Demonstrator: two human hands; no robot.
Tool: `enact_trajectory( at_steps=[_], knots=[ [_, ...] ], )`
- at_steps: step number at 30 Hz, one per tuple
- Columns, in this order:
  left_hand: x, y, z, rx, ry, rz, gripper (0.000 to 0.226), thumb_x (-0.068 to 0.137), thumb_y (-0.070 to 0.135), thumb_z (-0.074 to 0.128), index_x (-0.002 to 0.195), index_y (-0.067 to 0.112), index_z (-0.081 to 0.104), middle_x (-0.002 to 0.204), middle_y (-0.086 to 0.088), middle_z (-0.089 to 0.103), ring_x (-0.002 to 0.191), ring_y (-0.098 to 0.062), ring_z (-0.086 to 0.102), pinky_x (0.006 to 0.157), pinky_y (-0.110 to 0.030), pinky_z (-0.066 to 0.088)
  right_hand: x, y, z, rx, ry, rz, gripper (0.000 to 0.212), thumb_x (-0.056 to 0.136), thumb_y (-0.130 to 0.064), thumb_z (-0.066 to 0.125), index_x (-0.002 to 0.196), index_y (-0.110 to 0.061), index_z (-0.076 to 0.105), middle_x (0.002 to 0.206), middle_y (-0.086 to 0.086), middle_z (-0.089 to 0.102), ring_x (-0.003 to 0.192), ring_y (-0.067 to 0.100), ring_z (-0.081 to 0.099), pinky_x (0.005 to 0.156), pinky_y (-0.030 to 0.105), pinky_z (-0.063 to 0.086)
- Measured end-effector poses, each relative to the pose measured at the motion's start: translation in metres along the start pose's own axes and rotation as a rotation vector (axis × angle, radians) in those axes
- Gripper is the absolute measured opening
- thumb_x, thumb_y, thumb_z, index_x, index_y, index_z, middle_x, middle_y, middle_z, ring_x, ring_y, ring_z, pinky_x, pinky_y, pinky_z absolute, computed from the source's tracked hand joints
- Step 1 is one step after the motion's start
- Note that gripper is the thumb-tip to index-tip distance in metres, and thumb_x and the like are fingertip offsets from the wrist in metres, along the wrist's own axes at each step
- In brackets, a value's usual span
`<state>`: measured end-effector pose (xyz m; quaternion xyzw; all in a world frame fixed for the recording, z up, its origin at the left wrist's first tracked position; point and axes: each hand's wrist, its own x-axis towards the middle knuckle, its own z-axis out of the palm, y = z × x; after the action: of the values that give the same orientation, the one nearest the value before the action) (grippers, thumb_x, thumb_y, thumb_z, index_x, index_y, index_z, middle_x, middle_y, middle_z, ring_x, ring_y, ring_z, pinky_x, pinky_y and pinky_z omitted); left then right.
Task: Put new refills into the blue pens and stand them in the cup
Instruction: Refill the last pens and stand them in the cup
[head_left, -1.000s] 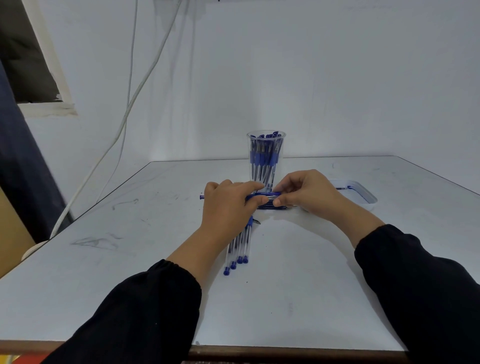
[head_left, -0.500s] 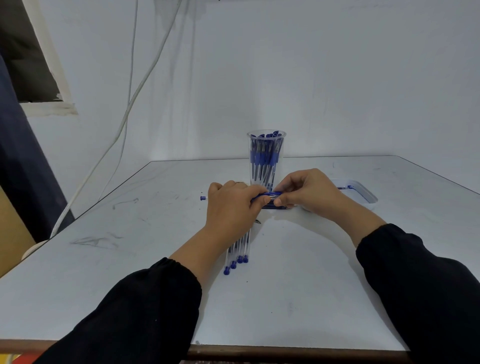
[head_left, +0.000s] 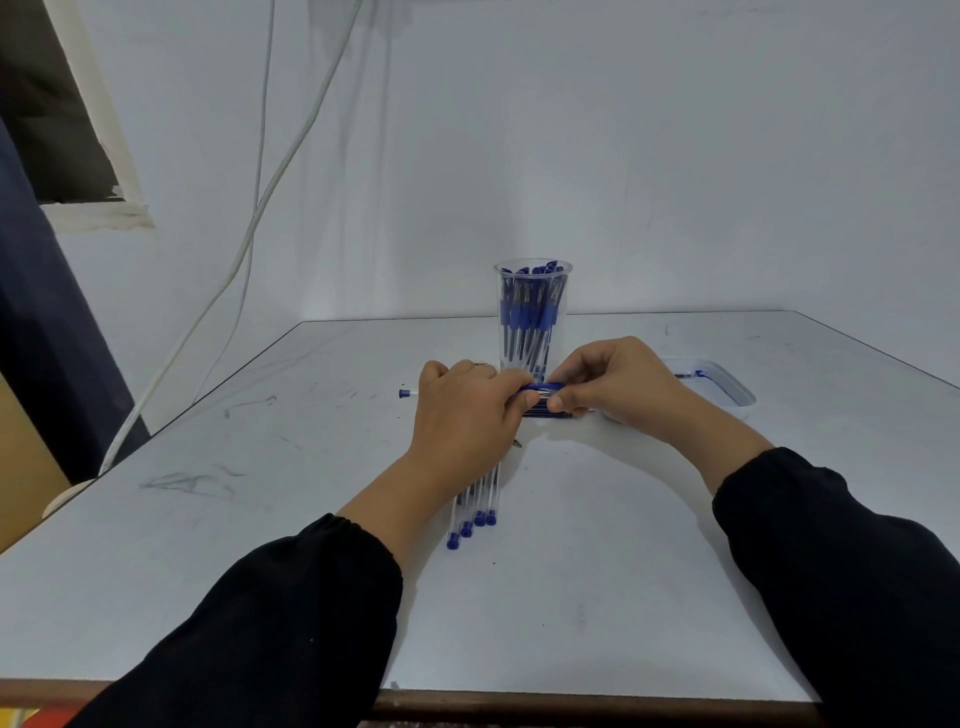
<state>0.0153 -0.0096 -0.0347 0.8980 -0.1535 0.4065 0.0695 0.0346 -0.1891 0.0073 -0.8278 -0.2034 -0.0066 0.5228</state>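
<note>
A clear plastic cup (head_left: 533, 312) full of several blue pens stands at the middle of the white table (head_left: 597, 571). Just in front of it, my left hand (head_left: 467, 415) and my right hand (head_left: 618, 384) both grip one blue pen (head_left: 544, 388) held level above the table. Its far end (head_left: 406, 393) sticks out left of my left hand. A small pile of blue pen parts (head_left: 545, 412) lies under my hands. Several clear pen barrels with blue end caps (head_left: 475, 512) lie side by side beneath my left wrist.
A shallow clear tray (head_left: 727, 387) with a blue piece inside sits right of my right hand. White cables (head_left: 249, 234) hang down the wall at the left. The table's left edge runs diagonally; a dark curtain hangs beyond it.
My hands have drawn closer together along the pen, and less of the blue part shows between them. The cup and the lying barrels have not moved.
</note>
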Motion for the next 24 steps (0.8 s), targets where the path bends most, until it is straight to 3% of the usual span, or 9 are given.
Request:
enact_trajectory(
  at_steps=[15, 20, 24],
  knots=[
    [0.0019, 0.0007, 0.0007, 0.015, -0.019, -0.007, 0.032, 0.093, 0.043, 0.035, 0.096, 0.030, 0.065, 0.075, 0.008, 0.066, 0.072, -0.017, 0.054, 0.065, -0.030, 0.008, 0.0019, 0.0004, -0.0006, 0.000, 0.009, -0.016, 0.021, 0.071, 0.003, 0.079, 0.070, -0.016, 0.072, 0.061, 0.002, 0.070, 0.052, 0.008, 0.060, 0.056, 0.017, 0.051],
    [0.0014, 0.0013, 0.0005, 0.021, -0.014, -0.003, 0.032, 0.093, 0.044, 0.036, 0.095, 0.030, 0.065, 0.075, 0.007, 0.066, 0.071, -0.017, 0.054, 0.066, -0.030, 0.011, 0.0018, 0.0025, -0.0009, 0.015, 0.014, -0.019, 0.018, 0.070, 0.002, 0.080, 0.072, -0.014, 0.073, 0.073, 0.015, 0.072, 0.058, 0.012, 0.062, 0.060, 0.019, 0.054],
    [0.0024, -0.0012, -0.0019, 0.000, 0.009, -0.009, 0.032, 0.093, 0.044, 0.039, 0.096, 0.029, 0.066, 0.073, 0.007, 0.066, 0.071, -0.019, 0.054, 0.069, -0.031, 0.019, 0.0041, 0.0053, -0.0007, 0.059, 0.010, -0.020, 0.016, 0.070, 0.001, 0.080, 0.075, -0.012, 0.072, 0.072, 0.010, 0.072, 0.060, 0.012, 0.064, 0.061, 0.020, 0.054]
  ],
)
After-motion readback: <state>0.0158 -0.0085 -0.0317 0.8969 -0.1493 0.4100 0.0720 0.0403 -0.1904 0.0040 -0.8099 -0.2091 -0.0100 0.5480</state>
